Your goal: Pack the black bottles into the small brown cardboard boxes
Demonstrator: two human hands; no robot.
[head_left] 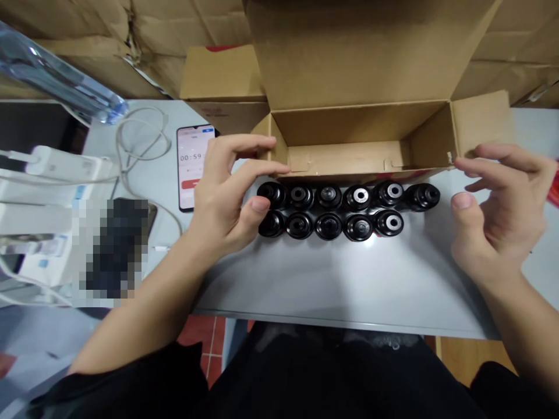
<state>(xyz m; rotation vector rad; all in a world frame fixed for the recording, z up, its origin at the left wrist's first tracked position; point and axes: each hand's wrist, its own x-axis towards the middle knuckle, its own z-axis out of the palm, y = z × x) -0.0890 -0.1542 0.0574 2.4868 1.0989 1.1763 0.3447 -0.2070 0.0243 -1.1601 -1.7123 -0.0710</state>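
Observation:
An open cardboard box (349, 160) stands on the table with its lid raised at the back and its side flaps turned out. Nothing lies on the part of its floor that I can see. My left hand (233, 189) is at the box's left front corner, fingers stretched along the wall and thumb apart. At the right front corner is my right hand (504, 203), its fingers spread and the fingertips close to the right flap. In front of the box, several shiny black round parts with centre holes (328, 226) stand in two rows; the left hand's thumb is beside the leftmost ones.
Left of the box lies a phone (187, 169) showing a timer. A second carton (222, 75) stands behind it. Farther left are a clear plastic bottle (65, 75), a white charger (55, 162), cables and a blurred-out dark object (117, 250). The table's front edge (349, 327) runs close to my body.

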